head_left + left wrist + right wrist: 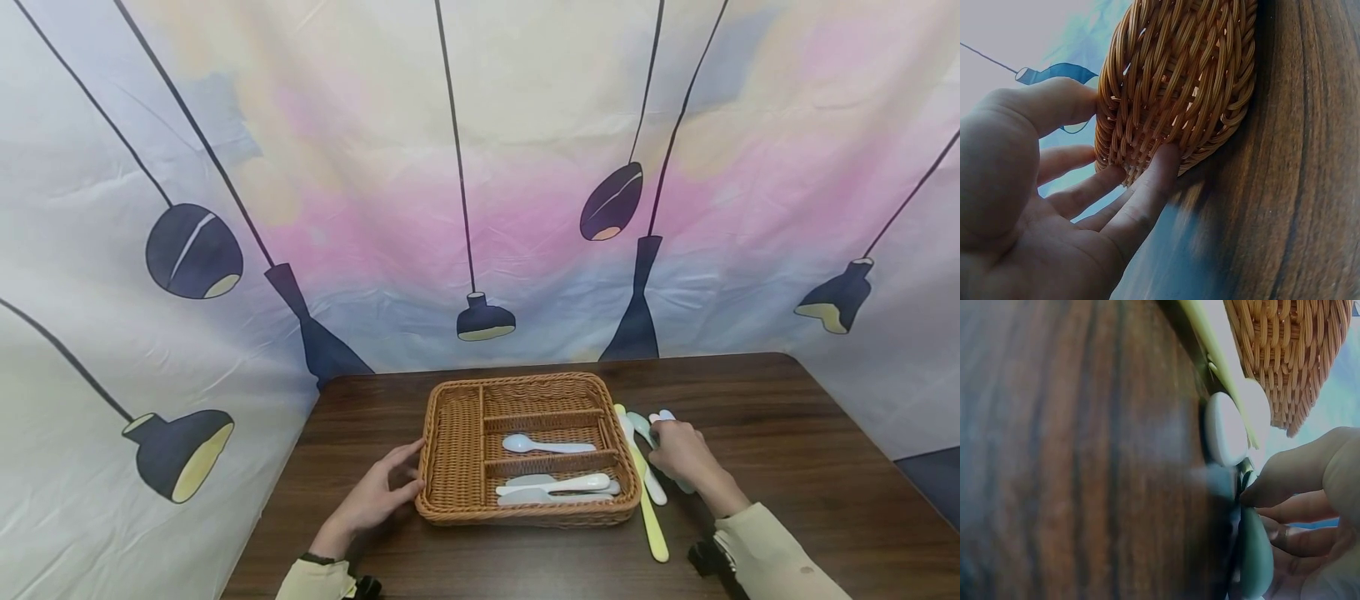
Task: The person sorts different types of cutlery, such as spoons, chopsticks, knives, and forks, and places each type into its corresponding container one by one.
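A brown wicker basket (429, 417) with several compartments stands on the table. My left hand (378, 493) touches its left side, the fingers (1141, 200) fairly straight against the weave and the thumb at the rim. To the right of the basket my right hand (684, 454) pinches a pale green spoon (640, 427) among other cutlery; the right wrist view shows its rounded green handle (1255, 556) by my thumb. Alongside lie a yellow utensil (652, 525) and a white one (656, 487). Part of the green spoon is hidden under my hand.
In the basket, a light blue spoon (517, 443) lies in the middle right compartment. The front compartment holds several pale knives (525, 497) and a white handle (592, 482). Pale utensil ends (666, 415) show beyond my right hand. A printed cloth (540, 275) hangs behind the table (735, 392).
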### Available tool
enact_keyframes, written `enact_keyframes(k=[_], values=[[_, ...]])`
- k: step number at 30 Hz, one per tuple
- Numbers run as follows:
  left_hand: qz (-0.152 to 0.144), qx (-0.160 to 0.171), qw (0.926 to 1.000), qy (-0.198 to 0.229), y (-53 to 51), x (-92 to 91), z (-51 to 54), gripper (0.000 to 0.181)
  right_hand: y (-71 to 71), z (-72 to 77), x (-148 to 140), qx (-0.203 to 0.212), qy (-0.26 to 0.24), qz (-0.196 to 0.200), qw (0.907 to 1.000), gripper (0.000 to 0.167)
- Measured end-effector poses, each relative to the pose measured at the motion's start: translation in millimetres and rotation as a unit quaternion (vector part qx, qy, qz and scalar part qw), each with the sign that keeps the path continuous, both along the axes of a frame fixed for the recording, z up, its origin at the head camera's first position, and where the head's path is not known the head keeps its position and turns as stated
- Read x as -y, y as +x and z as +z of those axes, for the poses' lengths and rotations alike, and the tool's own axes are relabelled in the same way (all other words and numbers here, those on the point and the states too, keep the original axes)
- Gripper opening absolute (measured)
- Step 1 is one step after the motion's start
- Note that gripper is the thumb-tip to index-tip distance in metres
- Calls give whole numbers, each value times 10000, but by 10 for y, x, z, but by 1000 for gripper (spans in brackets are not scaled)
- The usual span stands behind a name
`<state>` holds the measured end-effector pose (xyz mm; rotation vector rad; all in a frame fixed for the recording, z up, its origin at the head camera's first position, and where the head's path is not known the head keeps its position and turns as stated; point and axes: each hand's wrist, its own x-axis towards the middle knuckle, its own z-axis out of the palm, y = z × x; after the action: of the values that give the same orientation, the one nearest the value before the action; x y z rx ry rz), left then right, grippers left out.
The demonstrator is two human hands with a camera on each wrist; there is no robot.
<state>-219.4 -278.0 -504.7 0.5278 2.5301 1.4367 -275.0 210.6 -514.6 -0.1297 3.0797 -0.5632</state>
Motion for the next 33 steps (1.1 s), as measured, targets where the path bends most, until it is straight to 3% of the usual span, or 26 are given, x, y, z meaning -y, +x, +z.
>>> enact_keyframes(k=[5,10,23,33], values=[[22,19,10000,-39,-2,4,-5,65,12,32,-26,117,-116,-145,9998,35],[143,23,9997,-202,-2,4,-15,65,20,67,-56,252,-214,-298,9990,39],[193,-23,9991,-369,-16,-3,-5,65,31,198,-109,-366,-371,-124,9986,39],[160,-170,9989,-403,-17,-2,-11,64,23,346,12,-595,-528,24,9968,37]])
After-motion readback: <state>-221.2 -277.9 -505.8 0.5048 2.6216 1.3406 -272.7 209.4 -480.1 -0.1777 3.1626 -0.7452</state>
